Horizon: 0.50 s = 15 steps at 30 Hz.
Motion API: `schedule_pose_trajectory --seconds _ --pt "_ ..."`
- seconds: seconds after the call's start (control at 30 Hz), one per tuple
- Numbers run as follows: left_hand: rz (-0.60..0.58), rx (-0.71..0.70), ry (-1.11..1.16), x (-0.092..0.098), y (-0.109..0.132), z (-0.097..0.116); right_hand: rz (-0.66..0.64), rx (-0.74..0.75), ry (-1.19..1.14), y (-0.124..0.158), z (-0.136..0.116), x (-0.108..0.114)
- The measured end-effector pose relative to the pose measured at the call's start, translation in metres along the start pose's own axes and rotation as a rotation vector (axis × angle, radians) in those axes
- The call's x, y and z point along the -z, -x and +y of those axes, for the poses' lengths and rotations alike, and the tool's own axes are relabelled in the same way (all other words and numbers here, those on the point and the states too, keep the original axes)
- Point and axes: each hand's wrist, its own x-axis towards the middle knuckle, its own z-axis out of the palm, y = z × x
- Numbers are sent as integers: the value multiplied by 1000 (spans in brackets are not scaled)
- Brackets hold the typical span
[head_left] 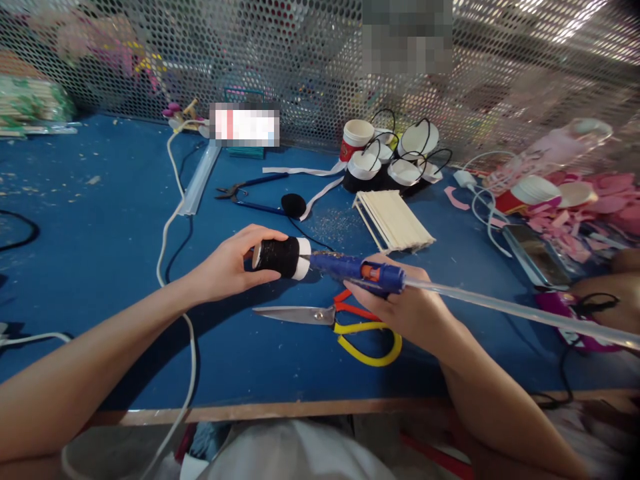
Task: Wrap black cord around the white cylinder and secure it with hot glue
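Observation:
My left hand (235,263) is wrapped round a paper cup (281,257) covered in black fabric, held on its side above the blue table (100,220). My right hand (405,307) grips a blue glue gun (360,270) with an orange trigger; its nozzle touches the white rim of the cup. A long clear glue stick (515,310) juts out of the gun's back to the right. Scissors (340,323) with yellow and red handles lie flat on the table just below both hands.
Several white cups with black loops (395,157) stand at the back, with a stack of wooden sticks (395,220) before them. Blue pliers (250,190), a black pad (293,205) and a white cord (173,220) lie left of centre. Pink cut-outs (585,213) fill the right. A perforated metal screen (300,60) closes the back.

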Motion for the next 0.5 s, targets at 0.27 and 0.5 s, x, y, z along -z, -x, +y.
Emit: schedule_pose_trajectory --seconds 0.27,0.5 --pt "6 41 25 -1 0 -2 -62 -12 12 2 -10 5" --pt "10 -28 -34 0 0 1 -87 -13 -38 2 -4 4"
